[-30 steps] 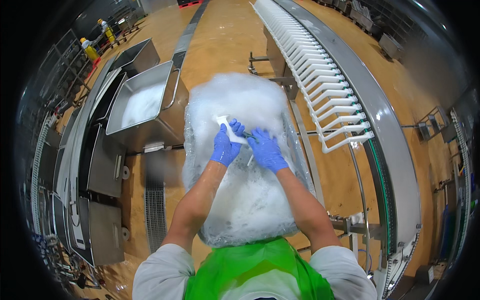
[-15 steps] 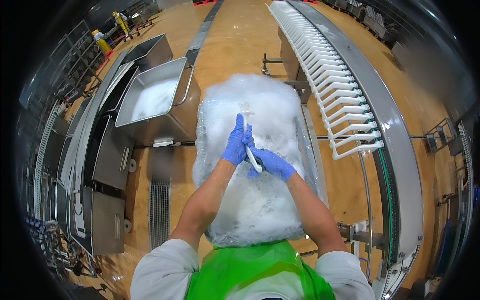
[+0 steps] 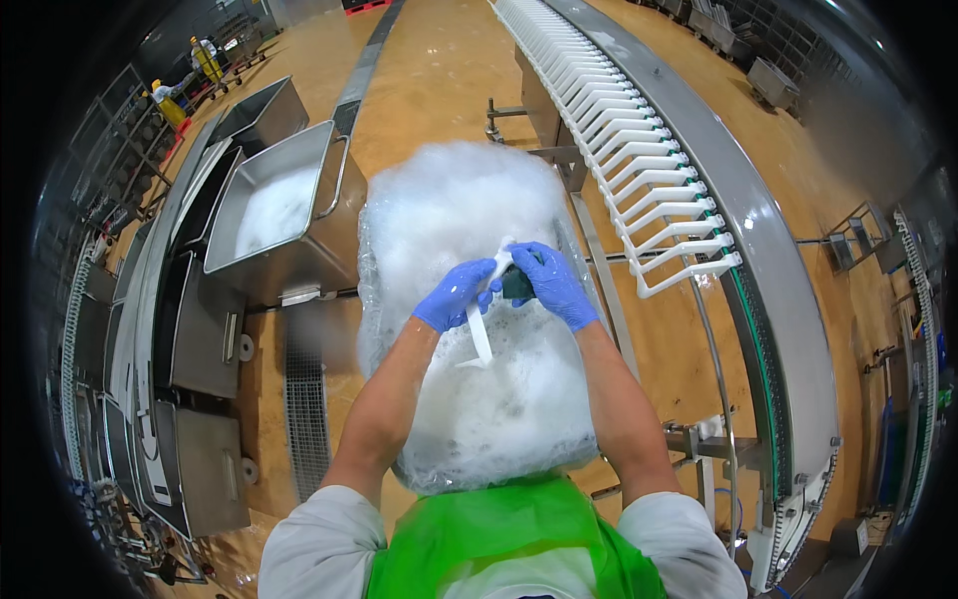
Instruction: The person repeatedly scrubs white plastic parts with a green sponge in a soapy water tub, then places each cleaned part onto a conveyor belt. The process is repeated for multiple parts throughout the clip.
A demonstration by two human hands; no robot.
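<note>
Plastic-wrapped tub [image 3: 371, 285] sits before me, foam [image 3: 464, 190] heaped toward its far edge. White plastic piece [image 3: 479, 332] is over the tub's middle; a moment ago its exposed length pointed to the far edge, now the near edge. My left hand [image 3: 454, 295] pinches its shaft; right hand [image 3: 554, 285] clasps a dark green pad [image 3: 517, 286] by its far end. I'd call it a re-grip mid-scrub.

Left hand [image 3: 455, 297] grips a white plastic bracket [image 3: 479, 332], right hand [image 3: 555, 287] a dark green scouring pad [image 3: 517, 285], above a foamy tub [image 3: 435, 473]
</note>
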